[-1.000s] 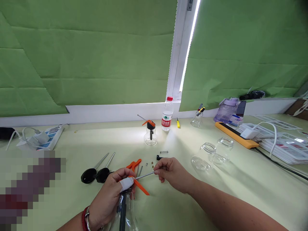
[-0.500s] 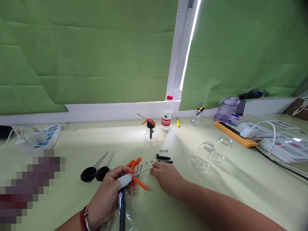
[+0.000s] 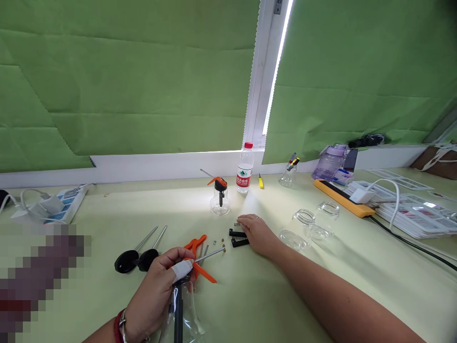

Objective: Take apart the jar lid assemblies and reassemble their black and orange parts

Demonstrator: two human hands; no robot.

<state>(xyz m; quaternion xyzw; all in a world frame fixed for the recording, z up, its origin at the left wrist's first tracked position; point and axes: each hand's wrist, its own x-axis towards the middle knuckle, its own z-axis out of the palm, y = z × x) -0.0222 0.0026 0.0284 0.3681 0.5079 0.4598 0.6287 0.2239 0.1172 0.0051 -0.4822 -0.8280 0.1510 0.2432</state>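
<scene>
My left hand, with white tape on the thumb, is closed around the top of a clear bottle with a black tube inside, an orange lever and a thin metal spout. My right hand reaches over the black plastic parts; its fingertips are closed at a small metal spring, which they partly cover. Between the hands lie another orange lever, thin metal tubes and tiny brown pieces.
Two black-headed parts with metal rods lie left. A small jar with an orange-lever top stands ahead, beside a water bottle. Clear glass jars, an orange power strip and stacked white frames sit right.
My right hand has moved away from the spout tip, forward and right to the spring. The tiny brown pieces are uncovered. My left hand keeps its hold on the bottle.
</scene>
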